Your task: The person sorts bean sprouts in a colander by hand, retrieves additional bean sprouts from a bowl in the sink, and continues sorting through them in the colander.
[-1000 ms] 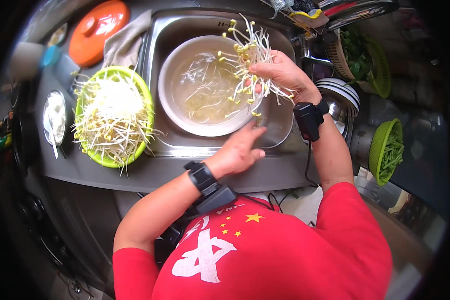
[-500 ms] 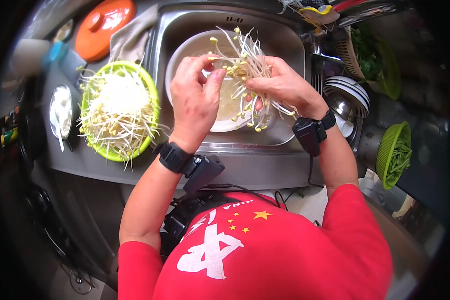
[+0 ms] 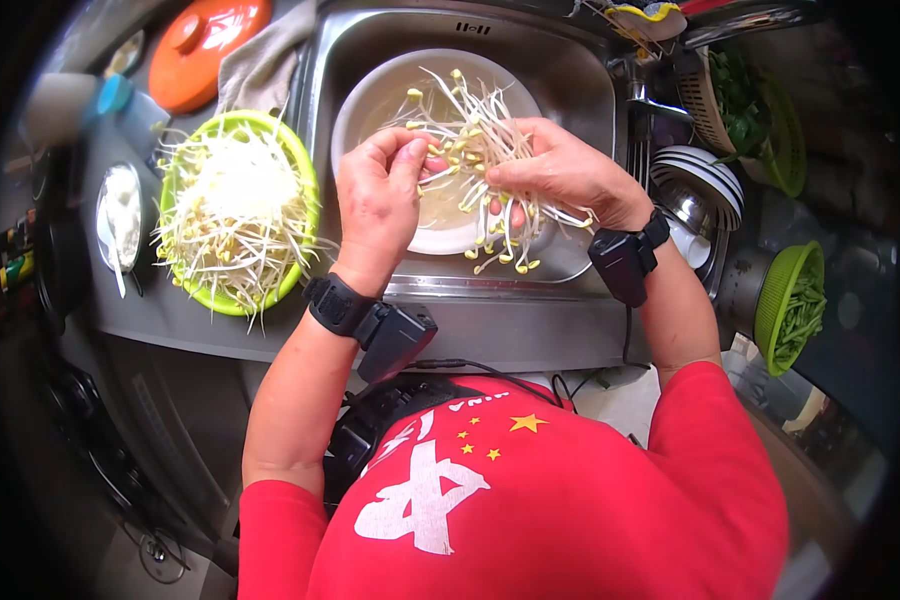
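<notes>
My right hand is closed around a loose bunch of soybean sprouts, white stems with yellow heads, over a white basin of water. On the left side of the bunch, my left hand has thumb and forefinger pinched on a sprout at its edge; the exact grip is partly hidden by the fingers. The basin stands in a steel sink. To the left, a lime-green basket is heaped with more sprouts.
An orange lid and a grey cloth lie behind the basket. A small bowl of white powder with a spoon is at far left. Stacked bowls and a green basket of green beans stand on the right.
My left hand has shifted slightly left and down, its thumb and forefinger now closer together. The sprout bunch has spread and dipped a little in my right hand.
</notes>
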`<state>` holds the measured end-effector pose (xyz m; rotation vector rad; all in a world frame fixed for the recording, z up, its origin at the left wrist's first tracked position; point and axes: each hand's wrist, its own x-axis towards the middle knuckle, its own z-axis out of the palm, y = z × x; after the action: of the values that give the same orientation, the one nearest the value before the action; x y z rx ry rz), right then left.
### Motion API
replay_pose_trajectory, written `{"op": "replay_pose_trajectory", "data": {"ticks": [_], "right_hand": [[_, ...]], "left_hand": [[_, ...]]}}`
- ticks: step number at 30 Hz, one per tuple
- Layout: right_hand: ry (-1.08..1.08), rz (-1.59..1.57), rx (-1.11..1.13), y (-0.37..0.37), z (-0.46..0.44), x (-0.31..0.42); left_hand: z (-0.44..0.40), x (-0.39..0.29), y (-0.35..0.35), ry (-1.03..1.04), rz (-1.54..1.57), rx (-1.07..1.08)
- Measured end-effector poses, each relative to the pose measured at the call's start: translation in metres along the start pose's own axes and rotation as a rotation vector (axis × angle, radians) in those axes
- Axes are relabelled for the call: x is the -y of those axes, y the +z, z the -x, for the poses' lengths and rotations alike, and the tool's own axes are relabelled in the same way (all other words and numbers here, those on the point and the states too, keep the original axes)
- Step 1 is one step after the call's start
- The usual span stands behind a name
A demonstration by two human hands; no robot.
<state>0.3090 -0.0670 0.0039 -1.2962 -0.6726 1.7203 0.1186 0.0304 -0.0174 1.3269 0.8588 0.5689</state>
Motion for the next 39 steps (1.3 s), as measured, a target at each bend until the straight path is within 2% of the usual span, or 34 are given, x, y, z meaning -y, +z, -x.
{"op": "replay_pose_trajectory", "data": {"ticks": [6,8,10,15,18,24,26,29,30,32,33,37,38,39], "right_hand": [[-0.008,0.047,-0.051,0.001,0.002,0.000],[-0.005,0.080,-0.061,0.004,0.003,0.002],[-0.025,0.111,-0.075,0.008,0.003,0.003],[-0.092,0.271,-0.070,0.008,-0.003,-0.003],[-0.147,0.379,-0.086,0.007,-0.004,-0.002],[-0.172,0.374,-0.139,0.016,0.002,0.022],[-0.234,0.440,-0.182,0.029,0.002,0.037],[-0.197,0.485,-0.163,0.060,0.000,0.070],[-0.257,0.529,-0.125,0.072,-0.003,0.078],[-0.375,0.616,-0.061,0.095,-0.014,0.089],[-0.538,0.791,-0.074,0.102,-0.028,0.087],[-0.969,1.005,-0.115,0.157,-0.059,0.094],[-1.013,1.080,-0.161,0.173,-0.065,0.092],[-0.947,1.125,-0.195,0.188,-0.071,0.090]], "left_hand": [[0.008,-0.004,0.001,0.186,-0.220,-0.142],[0.012,-0.006,0.004,0.142,-0.242,-0.091],[0.014,-0.010,0.007,0.158,-0.403,-0.051],[0.013,-0.001,0.006,0.118,-0.284,-0.089],[0.013,-0.003,-0.001,0.187,-0.288,-0.082],[0.038,-0.031,-0.021,0.137,-0.302,-0.080],[0.051,-0.043,-0.036,0.086,-0.315,-0.076],[0.072,-0.061,-0.060,0.047,-0.333,-0.138],[0.079,-0.063,-0.069,0.063,-0.355,-0.166],[0.089,-0.054,-0.090,0.248,-0.268,-0.351],[0.095,-0.057,-0.101,0.246,-0.291,-0.446],[0.110,-0.054,-0.149,0.290,-0.244,-0.649],[0.111,-0.048,-0.159,0.316,-0.178,-0.698],[0.112,-0.043,-0.166,0.341,-0.111,-0.745]]}}
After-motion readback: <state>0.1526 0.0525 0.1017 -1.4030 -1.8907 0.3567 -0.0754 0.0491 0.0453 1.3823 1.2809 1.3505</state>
